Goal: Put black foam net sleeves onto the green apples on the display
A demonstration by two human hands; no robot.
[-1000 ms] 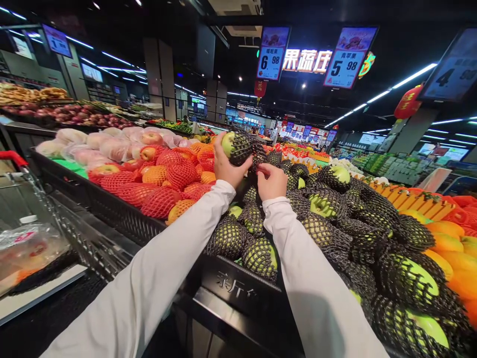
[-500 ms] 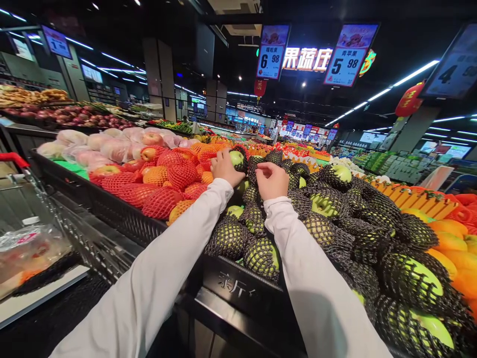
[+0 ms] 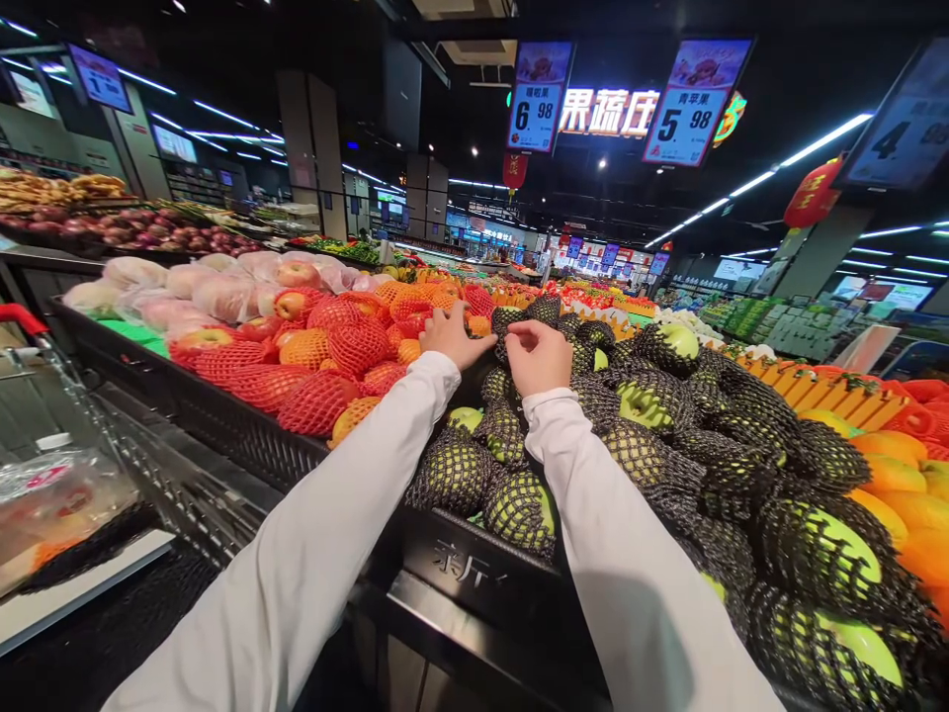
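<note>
My left hand (image 3: 455,336) hovers over the display with thumb and fingers spread, and no fruit shows in it. Just under it is a dark gap between the orange-netted fruit and the green apples. My right hand (image 3: 541,356) is closed, with thumb and fingertips curled together; what they hold, if anything, is hidden. Beside its fingertips sits a green apple (image 3: 506,318) in a black foam net. More netted green apples (image 3: 454,470) lie below and between my forearms, and a larger heap of green apples (image 3: 648,405) spreads to the right.
Red-netted apples (image 3: 358,343) and plastic-wrapped fruit (image 3: 229,292) fill the left crate. A black crate edge (image 3: 474,544) runs along the front. At the left stands a shopping cart (image 3: 104,435) with a bagged item. Orange fruit (image 3: 901,485) lies at the far right; price signs (image 3: 541,99) hang overhead.
The green apple in black net that was in my left hand is out of sight, and that hand's fingers have opened. My right hand is almost unmoved.
</note>
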